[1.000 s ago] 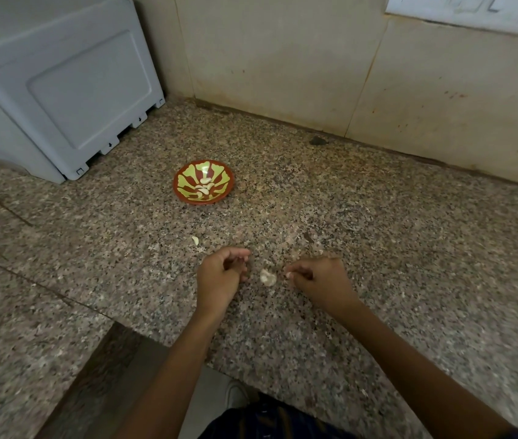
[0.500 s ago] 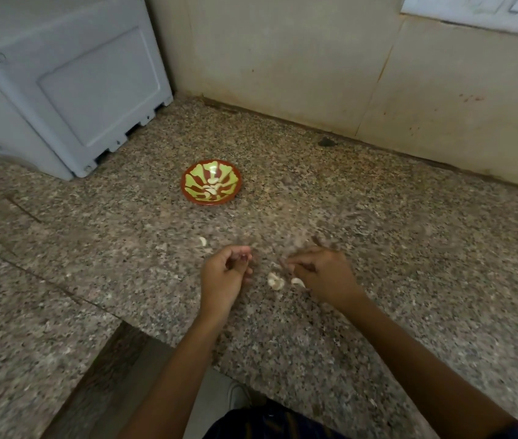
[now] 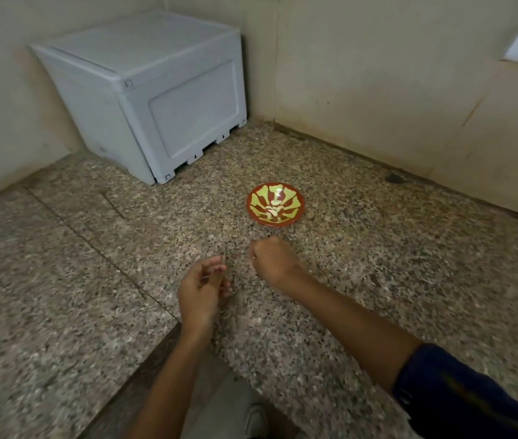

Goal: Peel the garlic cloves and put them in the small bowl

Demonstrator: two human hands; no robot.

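The small red bowl (image 3: 295, 213) with a yellow-green pattern stands on the speckled granite counter (image 3: 394, 264). Several pale peeled garlic cloves (image 3: 275, 210) lie in it. My right hand (image 3: 272, 258) hovers just short of the bowl, fingers curled tight. A small pale bit, apparently a garlic clove (image 3: 253, 257), peeks out at the hand's left edge. My left hand (image 3: 202, 286) hangs lower and to the left, palm turned inward and fingers loosely spread, with nothing seen in it. No loose cloves show on the counter.
A grey plastic box (image 3: 156, 99) fills the back left corner against the beige walls (image 3: 378, 74). The counter's front edge (image 3: 156, 340) steps inward near my left forearm. Floor and a shoe (image 3: 256, 423) show below it.
My right hand has moved up from the counter towards the bowl, closed. The pale clove pieces that lay between my hands are gone from sight. My left hand has loosened and opened.
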